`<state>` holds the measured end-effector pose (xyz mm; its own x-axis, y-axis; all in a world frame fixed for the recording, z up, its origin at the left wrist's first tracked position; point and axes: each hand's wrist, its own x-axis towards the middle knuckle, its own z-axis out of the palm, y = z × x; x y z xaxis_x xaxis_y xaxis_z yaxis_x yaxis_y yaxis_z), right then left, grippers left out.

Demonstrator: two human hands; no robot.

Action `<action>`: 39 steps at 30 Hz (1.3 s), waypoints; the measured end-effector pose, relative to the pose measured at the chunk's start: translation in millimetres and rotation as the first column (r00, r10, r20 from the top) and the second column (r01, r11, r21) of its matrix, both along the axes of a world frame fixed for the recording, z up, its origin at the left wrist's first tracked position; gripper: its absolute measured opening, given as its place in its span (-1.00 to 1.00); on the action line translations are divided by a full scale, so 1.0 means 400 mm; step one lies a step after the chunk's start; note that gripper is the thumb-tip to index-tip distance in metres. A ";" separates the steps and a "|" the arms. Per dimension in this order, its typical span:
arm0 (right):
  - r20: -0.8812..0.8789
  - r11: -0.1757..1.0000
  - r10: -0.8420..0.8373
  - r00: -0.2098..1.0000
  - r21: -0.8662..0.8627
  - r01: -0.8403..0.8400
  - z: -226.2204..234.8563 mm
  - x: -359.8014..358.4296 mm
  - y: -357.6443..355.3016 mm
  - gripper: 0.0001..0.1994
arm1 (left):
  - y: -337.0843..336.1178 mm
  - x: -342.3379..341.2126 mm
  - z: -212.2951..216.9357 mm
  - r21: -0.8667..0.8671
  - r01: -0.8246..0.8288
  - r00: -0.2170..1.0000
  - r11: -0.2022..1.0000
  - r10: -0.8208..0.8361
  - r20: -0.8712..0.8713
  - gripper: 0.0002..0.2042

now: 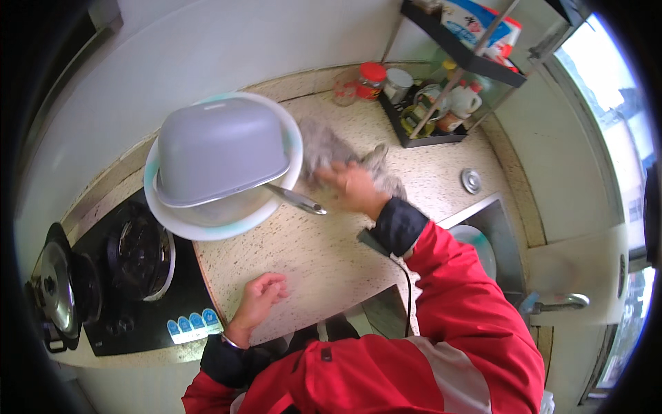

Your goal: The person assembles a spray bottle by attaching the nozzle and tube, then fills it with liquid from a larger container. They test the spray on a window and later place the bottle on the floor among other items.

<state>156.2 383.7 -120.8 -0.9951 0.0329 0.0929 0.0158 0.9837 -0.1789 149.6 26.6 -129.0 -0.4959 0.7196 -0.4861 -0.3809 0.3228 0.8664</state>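
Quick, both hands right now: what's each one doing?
Left hand: loosely curled, resting empty on the speckled stone countertop.
Right hand: pressed onto the grey cloth; grip cannot be told.

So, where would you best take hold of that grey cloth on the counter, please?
Probably at the bunched end of the grey cloth to the right of the right hand, coming from above: it lies flat and crumpled on the speckled counter, so only its raised folds can be pinched.

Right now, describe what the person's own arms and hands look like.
Both arms wear a red jacket with a pale stripe and dark navy ribbed cuffs. The left hand is bare, with a thin bracelet at the wrist. The right hand is bare too; a thin black cord hangs from its cuff.
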 end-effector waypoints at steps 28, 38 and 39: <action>-0.124 0.721 -0.680 0.722 0.063 0.690 0.336 0.686 0.895 -0.51 | 0.457 0.098 0.088 -0.088 0.419 0.908 0.904 -0.415 0.063 -0.73; -0.030 0.776 -0.604 0.796 0.206 0.597 0.039 0.412 1.185 -0.63 | 0.475 0.073 0.019 -0.286 0.322 0.944 0.902 -0.330 0.024 -0.65; 0.030 0.787 -0.599 0.800 0.209 0.581 0.018 0.418 1.186 -0.63 | 0.477 0.076 0.016 -0.304 0.307 0.950 0.902 -0.309 0.044 -0.65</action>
<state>323.5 858.0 -113.7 -0.7912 0.6079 0.0673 0.6106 0.7913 0.0311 179.8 217.2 -122.7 -0.2763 0.6554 -0.7030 -0.2159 0.6704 0.7099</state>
